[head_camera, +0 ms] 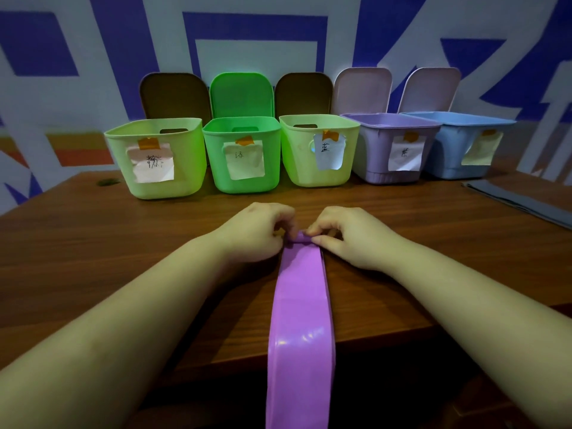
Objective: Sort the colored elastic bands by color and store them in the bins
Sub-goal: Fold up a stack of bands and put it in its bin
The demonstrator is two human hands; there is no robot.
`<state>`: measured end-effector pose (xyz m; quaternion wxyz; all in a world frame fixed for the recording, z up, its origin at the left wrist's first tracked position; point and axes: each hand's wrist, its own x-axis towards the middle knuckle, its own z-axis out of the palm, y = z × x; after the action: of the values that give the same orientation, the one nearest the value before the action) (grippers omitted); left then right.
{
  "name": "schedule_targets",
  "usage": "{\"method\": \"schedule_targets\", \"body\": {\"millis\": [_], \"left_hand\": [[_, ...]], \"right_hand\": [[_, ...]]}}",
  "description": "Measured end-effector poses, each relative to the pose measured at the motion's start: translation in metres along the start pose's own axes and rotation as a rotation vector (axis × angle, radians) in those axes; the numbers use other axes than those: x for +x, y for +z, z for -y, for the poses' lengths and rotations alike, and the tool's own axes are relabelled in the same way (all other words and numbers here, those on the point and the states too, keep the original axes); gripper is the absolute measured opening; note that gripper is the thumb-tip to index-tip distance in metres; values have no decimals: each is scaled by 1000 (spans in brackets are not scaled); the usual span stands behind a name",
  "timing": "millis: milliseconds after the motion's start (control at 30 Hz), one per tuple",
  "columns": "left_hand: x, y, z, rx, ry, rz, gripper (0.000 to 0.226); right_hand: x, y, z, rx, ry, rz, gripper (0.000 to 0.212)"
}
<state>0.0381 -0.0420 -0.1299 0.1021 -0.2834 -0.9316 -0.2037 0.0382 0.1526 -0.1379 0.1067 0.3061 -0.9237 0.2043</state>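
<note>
On the brown wooden bench (93, 243), five plastic bins stand in a row along the far edge, and I place everything against the bright green bin with a paper label (244, 156). Farthest left of it sits a pale lime bin with a pinkish paper label (156, 159), a brown lid (175, 96) propped upright behind it. The bright green bin has its own green lid (241, 94) standing up at its back. Just right of it is a second pale lime bin with a white label (318, 153), then a lilac bin (391, 148), and farthest right a light blue bin (464, 147), the last two touching at their rims and each backed by a pale pink lid. In front of the bright green bin, nearer me, my left hand (257, 233) rests on the bench with its fingers curled, pinching the far end of a wide purple elastic band (301, 305). My right hand (349, 236) is just beside it, its fingers (312, 231) and thumb nipping the same folded end from the other side. The band lies flat on the bench, running from that pinched end straight towards me, over the near edge of the bench and out of view below. A flat grey sheet (520, 199) lies on the bench far to the right, in front of the light blue bin.
</note>
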Motion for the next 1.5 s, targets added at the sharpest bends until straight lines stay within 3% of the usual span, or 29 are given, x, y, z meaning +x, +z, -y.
{"method": "schedule_targets", "body": {"millis": [100, 233, 367, 433, 567, 633, 967, 1133, 1300, 1400, 1500], "left_hand": [[-7, 8, 0, -267, -118, -110, 22], [-2, 19, 1, -381, -209, -276, 40], [3, 24, 5, -550, -282, -258, 47], [5, 24, 7, -506, -304, -228, 44], [3, 21, 6, -433, -309, -89, 9], [1, 20, 7, -419, -291, -90, 2], [-4, 21, 7, -433, -190, -119, 12], [-8, 21, 6, -447, -193, -141, 14], [-13, 17, 0, -497, -241, -124, 4], [-9, 11, -2, -360, -230, -133, 4], [-6, 5, -6, -343, -239, -77, 23]], "right_hand": [[-4, 4, -1, 17, -19, -55, 18], [-7, 9, -1, 40, -57, -128, 15], [-9, 11, -4, 42, -57, -142, 17], [-9, 10, -5, 35, -63, -152, 18], [-8, 11, -5, 65, -45, -168, 15], [-7, 12, -4, 92, -24, -171, 15], [4, 18, -4, 340, 154, -226, 28], [2, 18, -5, 344, 232, -105, 9], [-4, 19, 3, 279, 194, -149, 9], [-10, 19, 8, 225, 116, -205, 10], [-12, 16, 9, 132, 48, -207, 13]]}}
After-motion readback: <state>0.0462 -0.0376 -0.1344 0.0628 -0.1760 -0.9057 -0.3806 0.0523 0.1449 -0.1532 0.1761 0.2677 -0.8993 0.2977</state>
